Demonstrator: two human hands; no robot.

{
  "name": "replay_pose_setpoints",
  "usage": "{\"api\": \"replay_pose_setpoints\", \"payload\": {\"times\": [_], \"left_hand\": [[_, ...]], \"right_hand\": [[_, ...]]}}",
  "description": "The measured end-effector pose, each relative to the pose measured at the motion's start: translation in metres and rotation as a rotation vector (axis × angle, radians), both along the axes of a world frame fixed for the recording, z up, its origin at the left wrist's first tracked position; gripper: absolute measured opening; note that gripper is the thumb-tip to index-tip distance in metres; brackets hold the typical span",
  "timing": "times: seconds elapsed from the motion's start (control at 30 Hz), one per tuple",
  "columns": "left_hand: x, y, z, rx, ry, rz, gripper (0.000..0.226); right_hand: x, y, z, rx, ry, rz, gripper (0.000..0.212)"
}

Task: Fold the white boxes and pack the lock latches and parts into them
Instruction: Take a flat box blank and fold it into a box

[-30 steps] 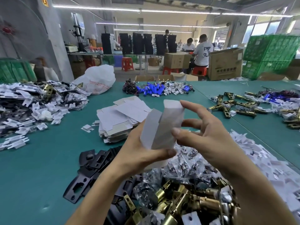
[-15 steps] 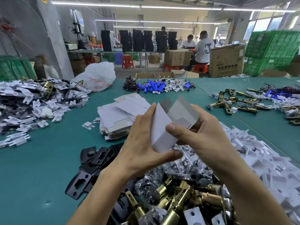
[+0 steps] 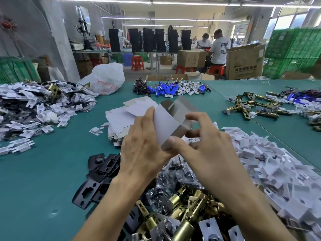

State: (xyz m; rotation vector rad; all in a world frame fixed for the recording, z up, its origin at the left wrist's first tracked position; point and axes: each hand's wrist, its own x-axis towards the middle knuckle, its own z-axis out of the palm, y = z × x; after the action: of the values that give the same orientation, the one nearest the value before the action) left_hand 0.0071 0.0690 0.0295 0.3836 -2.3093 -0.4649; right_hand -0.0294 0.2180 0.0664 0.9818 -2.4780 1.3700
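while both hands are raised over the near edge of the green table (image 3: 43, 171), the white box (image 3: 166, 122) is held between them in the air, half-formed, its grey inside and open top flaps turned away from the camera. left hand (image 3: 144, 150): back toward the camera, fingers laid nearly straight up the left white face of the box, thumb tucked under toward the lower corner, so it grips the box. right hand (image 3: 206, 150): thumb pressed on the lower near corner, forefinger curled over the right edge, another finger bent in against the grey side below it; it pinches the box. the far flaps are blurred and their fold cannot be read. just behind the hands lies a stack of flat boxes (image 3: 121, 119), unfolded. below the wrists is a heap of brass latches (image 3: 182, 214) mixed with clear bags (image 3: 173, 180) of small parts; black plates (image 3: 97, 174) lie just left of that heap. a pile of white card pieces (image 3: 269, 162) spreads to the right. more latches (image 3: 246, 105) lie farther right, well apart from the hands. far side of the table: blue cylinders (image 3: 165, 90) with wires, and a white plastic bag (image 3: 106, 79). left side: a mixed pile of white and dark parts (image 3: 34, 105).
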Motion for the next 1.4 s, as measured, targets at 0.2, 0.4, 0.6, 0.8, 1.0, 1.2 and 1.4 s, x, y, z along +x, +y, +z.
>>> {"api": "replay_pose_setpoints", "payload": {"times": [0.2, 0.4, 0.6, 0.8, 1.0, 1.2, 1.4], "left_hand": [[-0.002, -0.001, 0.0, 0.199, 0.023, -0.198, 0.094], [-0.004, -0.003, -0.002, 0.424, 0.151, -0.377, 0.071], [-0.003, -0.002, -0.003, 0.294, 0.177, -0.269, 0.094], [-0.003, 0.002, -0.002, 0.172, 0.236, -0.262, 0.072], [-0.004, -0.005, -0.006, 0.28, 0.206, -0.351, 0.061], [-0.003, -0.008, -0.006, 0.398, 0.339, -0.541, 0.044], [-0.005, -0.004, -0.011, 0.413, 0.315, -0.618, 0.052]], "right_hand": [[0.007, -0.009, -0.005, -0.036, 0.121, -0.003, 0.055], [-0.009, -0.003, -0.001, 0.023, 0.088, 0.05, 0.049], [-0.017, -0.003, -0.001, -0.176, -0.002, 0.016, 0.048], [-0.023, 0.001, -0.002, -0.269, 0.012, -0.067, 0.029], [-0.029, 0.006, -0.001, -0.239, -0.004, -0.013, 0.022], [-0.038, 0.012, -0.002, -0.235, -0.171, 0.2, 0.021], [-0.041, 0.014, -0.003, -0.283, -0.202, 0.342, 0.022]]}}
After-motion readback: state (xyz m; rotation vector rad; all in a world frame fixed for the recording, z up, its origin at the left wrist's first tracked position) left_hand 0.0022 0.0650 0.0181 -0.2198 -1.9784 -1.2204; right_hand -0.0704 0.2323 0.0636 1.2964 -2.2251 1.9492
